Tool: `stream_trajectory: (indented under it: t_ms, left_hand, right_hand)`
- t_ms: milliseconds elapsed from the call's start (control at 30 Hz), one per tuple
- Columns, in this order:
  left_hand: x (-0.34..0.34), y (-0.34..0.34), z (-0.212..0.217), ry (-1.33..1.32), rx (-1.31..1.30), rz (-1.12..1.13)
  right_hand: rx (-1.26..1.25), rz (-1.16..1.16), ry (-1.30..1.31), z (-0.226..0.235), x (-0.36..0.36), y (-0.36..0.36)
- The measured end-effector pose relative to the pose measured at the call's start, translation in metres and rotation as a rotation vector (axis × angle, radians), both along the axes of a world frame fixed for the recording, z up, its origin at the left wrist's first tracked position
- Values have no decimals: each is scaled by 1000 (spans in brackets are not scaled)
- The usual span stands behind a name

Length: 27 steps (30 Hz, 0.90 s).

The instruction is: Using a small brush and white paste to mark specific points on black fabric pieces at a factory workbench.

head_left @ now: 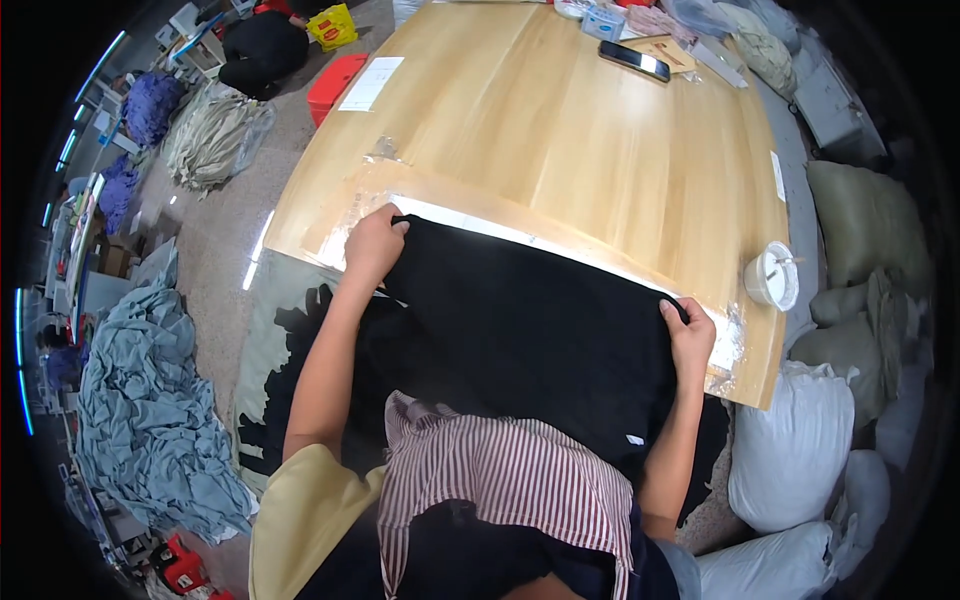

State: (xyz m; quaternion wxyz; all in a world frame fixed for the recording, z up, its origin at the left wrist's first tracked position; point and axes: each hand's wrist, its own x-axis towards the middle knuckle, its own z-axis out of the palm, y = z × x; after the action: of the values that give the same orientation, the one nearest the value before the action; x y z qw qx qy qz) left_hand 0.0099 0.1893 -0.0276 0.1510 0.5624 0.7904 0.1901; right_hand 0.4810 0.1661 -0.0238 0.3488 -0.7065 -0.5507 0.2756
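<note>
A piece of black fabric is stretched between my hands along the near edge of the wooden table. My left hand pinches its far left corner. At the far right corner, my right hand is closed on the same fabric, thumb on top. The cloth hangs down toward my striped apron, with a small white tag near its lower right. Just past its upper edge, a white paper strip lies under clear film taped to the table.
A white tub stands at the table's right edge; a phone lies at the far right. White sacks crowd the right side. Left on the floor are a blue-grey fabric heap and a red container. A crouching person is beyond.
</note>
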Motion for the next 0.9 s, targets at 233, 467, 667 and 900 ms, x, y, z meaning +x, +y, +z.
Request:
stream_trajectory:
  t_ms: [233, 467, 667, 900]
  left_hand:
    - [57, -27, 37, 83, 226, 42]
    - [283, -44, 51, -354, 358, -1175]
    - [347, -41, 25, -13, 251, -1272]
    - [360, -45, 7, 189, 325, -1286]
  right_hand:
    - [34, 5, 129, -9, 31, -19]
    - [79, -116, -104, -3, 24, -32]
    - [-3, -163, -397, 10, 45, -32]
    - [-180, 30, -543, 28, 69, -13]
